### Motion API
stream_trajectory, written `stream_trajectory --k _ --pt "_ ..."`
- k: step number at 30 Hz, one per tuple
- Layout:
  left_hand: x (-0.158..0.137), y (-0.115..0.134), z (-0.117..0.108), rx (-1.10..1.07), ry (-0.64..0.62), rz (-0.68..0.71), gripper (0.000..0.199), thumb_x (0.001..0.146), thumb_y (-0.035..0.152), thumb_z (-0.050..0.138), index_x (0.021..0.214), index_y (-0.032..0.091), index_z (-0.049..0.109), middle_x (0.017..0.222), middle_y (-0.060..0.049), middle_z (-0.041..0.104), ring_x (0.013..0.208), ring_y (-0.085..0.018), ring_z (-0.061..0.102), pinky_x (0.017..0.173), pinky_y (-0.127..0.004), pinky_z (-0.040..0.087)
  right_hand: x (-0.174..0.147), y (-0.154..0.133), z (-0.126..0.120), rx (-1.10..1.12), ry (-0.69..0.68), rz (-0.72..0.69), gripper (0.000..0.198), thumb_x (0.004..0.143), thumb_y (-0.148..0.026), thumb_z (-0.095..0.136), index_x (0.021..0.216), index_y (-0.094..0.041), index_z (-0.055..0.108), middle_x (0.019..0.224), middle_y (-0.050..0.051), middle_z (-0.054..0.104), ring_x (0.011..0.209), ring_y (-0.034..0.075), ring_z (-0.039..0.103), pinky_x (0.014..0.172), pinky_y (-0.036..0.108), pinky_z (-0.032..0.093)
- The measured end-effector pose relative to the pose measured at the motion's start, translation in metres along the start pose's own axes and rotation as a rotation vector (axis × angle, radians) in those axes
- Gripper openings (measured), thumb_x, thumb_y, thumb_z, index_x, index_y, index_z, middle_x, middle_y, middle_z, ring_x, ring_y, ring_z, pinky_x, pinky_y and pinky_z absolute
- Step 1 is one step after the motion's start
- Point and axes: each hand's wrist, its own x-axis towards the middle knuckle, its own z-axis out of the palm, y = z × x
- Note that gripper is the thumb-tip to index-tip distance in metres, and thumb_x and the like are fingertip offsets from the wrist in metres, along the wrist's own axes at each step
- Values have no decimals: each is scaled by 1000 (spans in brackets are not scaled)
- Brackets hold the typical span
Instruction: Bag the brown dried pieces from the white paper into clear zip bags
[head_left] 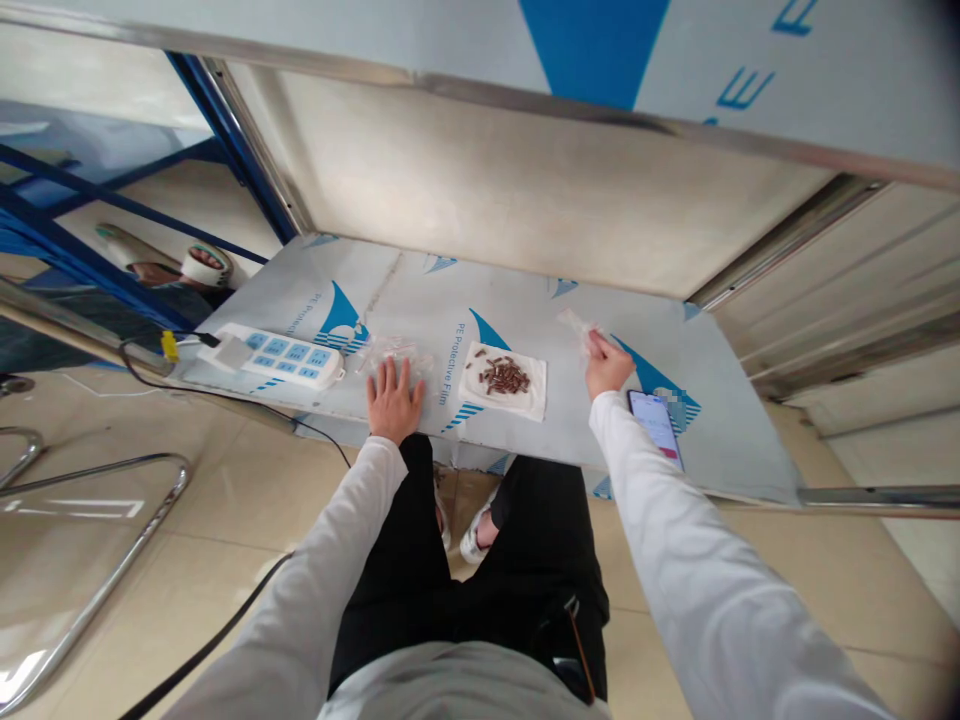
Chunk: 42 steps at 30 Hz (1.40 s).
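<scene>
On the table [525, 330] we hold brown pieces [504, 376] heaped unbagged on cloth [525, 400]; left hand [393, 400] spread flat on plastic bags [394, 352], right hand [606, 365] pinching one bag [577, 325]

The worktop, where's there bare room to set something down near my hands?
Bare worktop runs along the back, beyond the white cloth of brown pieces. A smaller patch lies between the cloth and the right hand. It is crowded from the power strip to the left hand on clear bags.

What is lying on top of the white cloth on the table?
A small heap of brown pieces lies on the white cloth; what is under the heap is hidden.
</scene>
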Motion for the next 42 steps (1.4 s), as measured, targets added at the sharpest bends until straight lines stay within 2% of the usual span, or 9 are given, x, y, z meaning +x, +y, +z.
stream_trajectory --k 5,10,14,19,22,25,35,38,42 --pt "-3 1 -4 -67 45 26 55 95 41 32 145 16 35 153 -12 31 143 -27 23 116 -48 17 -5 -94 27 344 107 -104 45 94 -24 30 122 -11 63 126 10 62 120 21 57 100 31 45" --pt "-2 1 -5 -57 -44 74 50 96 36 28 139 16 45 146 -10 43 140 -30 29 115 -51 16 -32 -174 69 446 -173 -280 42 94 -15 31 120 -12 64 124 9 64 121 18 56 107 33 39" --pt "1 0 -4 -71 -52 68 53 95 36 31 139 8 41 144 -17 44 141 -32 28 115 -52 16 -55 -208 95 448 -361 -447 36 88 -11 46 118 -16 65 124 7 65 118 16 57 105 30 41" --pt "-12 -10 -16 -178 119 -104 58 91 28 38 139 -4 29 148 -28 31 143 -32 21 115 -51 19 -64 -209 102 402 -434 -510 47 84 -18 58 129 -5 55 131 19 57 124 27 51 109 41 35" --pt "-23 -15 -32 -256 238 -182 52 88 20 39 136 1 35 143 -25 38 140 -29 29 114 -47 26 -60 -199 93 318 -401 -478 54 89 -21 52 138 0 42 139 22 48 129 28 44 111 41 30" --pt "-22 -14 -43 -277 292 -181 46 90 24 39 133 6 41 136 -21 46 134 -26 37 111 -43 31 -61 -195 82 203 -423 -483 46 91 -17 44 135 -5 45 136 18 51 128 25 45 109 37 33" --pt "15 -26 -13 -11 -111 112 48 94 35 39 139 20 44 151 -14 34 141 -33 27 112 -54 23 -98 -201 82 51 -499 -433 41 85 -17 55 126 -11 52 114 16 65 112 27 54 93 37 42" --pt "15 -26 -20 -112 17 129 50 93 34 41 140 18 40 151 -15 32 139 -29 31 112 -49 28 -100 -203 88 39 -493 -415 43 84 -13 54 126 -8 52 123 18 61 121 28 49 100 40 37" --pt "12 -28 -39 -219 325 -181 59 91 38 45 142 11 31 137 -22 47 127 -28 48 100 -42 42 -103 -205 89 45 -432 -369 48 86 -15 49 133 -6 46 139 19 48 133 32 36 109 47 26"
